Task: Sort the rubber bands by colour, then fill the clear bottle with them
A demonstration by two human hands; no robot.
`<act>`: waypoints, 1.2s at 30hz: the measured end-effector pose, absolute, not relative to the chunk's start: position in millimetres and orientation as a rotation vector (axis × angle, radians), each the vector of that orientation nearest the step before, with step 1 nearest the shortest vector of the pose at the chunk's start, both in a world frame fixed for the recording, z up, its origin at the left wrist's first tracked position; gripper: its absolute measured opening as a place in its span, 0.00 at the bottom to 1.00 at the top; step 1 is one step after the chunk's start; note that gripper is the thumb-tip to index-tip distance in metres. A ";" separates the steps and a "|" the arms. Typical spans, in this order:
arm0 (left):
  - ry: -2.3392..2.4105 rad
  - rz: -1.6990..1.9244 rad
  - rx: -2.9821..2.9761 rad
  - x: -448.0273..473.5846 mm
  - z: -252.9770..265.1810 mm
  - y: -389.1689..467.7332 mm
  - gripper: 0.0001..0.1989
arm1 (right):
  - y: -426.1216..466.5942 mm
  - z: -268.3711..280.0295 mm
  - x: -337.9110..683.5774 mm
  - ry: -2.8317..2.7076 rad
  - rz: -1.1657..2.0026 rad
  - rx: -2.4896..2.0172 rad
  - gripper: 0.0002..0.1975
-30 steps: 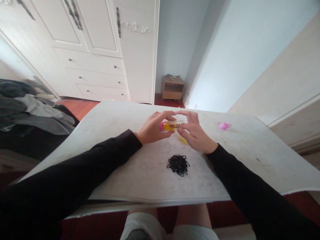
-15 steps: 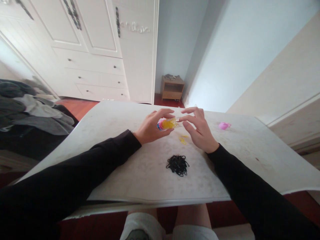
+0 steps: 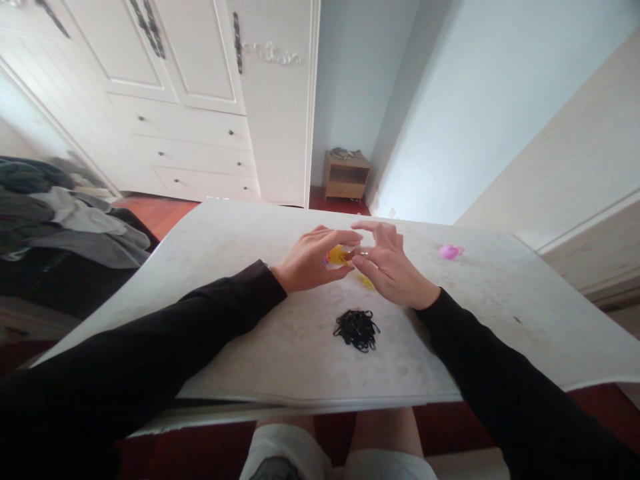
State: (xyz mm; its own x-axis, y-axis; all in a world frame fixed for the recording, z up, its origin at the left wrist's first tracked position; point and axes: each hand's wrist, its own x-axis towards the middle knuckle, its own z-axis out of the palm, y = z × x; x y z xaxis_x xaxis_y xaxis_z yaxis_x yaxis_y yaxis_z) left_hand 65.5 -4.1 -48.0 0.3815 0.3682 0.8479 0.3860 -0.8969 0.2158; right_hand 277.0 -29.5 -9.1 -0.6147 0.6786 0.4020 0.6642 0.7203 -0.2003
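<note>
My left hand (image 3: pixel 313 261) is wrapped round a small clear jar (image 3: pixel 336 256), which lies on its side above the table with its mouth to the right. Yellow, pink and blue bits that look like small rubber bands show inside it. At the jar's mouth is my right hand (image 3: pixel 387 262), thumb and index finger brought together there, the fingertip seemingly just inside. What they grip, if anything, is hidden. Below them lies a small yellow pile of rubber bands (image 3: pixel 367 283), partly covered by the right hand. Nearer me is a heap of black rubber bands (image 3: pixel 357 331).
A crumpled pink object (image 3: pixel 451 252) lies on the white table (image 3: pixel 280 360) at the right. Beyond the table stand a white wardrobe (image 3: pixel 200 80) and a small wooden nightstand (image 3: pixel 347 175). Clothes (image 3: pixel 75 213) are piled at the left.
My right hand has moved left to the jar's mouth, its thumb and index finger closing there. My left hand has shifted slightly right and now covers more of the jar.
</note>
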 end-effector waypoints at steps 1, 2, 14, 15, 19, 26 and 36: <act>-0.677 -1.572 -2.603 65.8 -47.4 -4.5 0.19 | -30.4 -8.4 276.1 -2.493 0.022 -1.048 0.24; -0.660 -1.557 -2.611 65.9 -46.8 -4.8 0.19 | -30.8 -8.0 275.5 -2.509 0.005 -1.062 0.23; -0.833 -1.751 -2.596 61.7 -51.6 -1.6 0.29 | -25.2 -4.2 280.7 -1.981 0.034 -0.767 0.09; -0.837 -1.782 -2.584 61.3 -51.8 0.0 0.28 | -23.5 -2.5 283.0 -1.931 0.048 -0.766 0.08; -0.887 -1.963 -2.504 60.3 -52.0 8.0 0.26 | -11.4 0.4 300.0 -2.135 0.291 -1.006 0.08; -0.949 -2.043 -2.488 60.0 -53.9 13.0 0.27 | -5.3 -11.0 312.7 -2.593 0.529 -1.275 0.20; -0.903 -1.897 -2.517 58.6 -51.0 7.6 0.26 | -6.1 -23.6 303.0 -2.600 0.509 -1.128 0.08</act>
State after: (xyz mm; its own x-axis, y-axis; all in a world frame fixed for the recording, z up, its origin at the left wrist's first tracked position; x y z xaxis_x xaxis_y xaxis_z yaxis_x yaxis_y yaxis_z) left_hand 58.6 7.6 -51.0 0.1824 0.5002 0.8465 0.3418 -0.8395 0.4224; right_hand 303.0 -6.1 -23.6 -0.6639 0.7414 0.0978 0.6496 0.6366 -0.4156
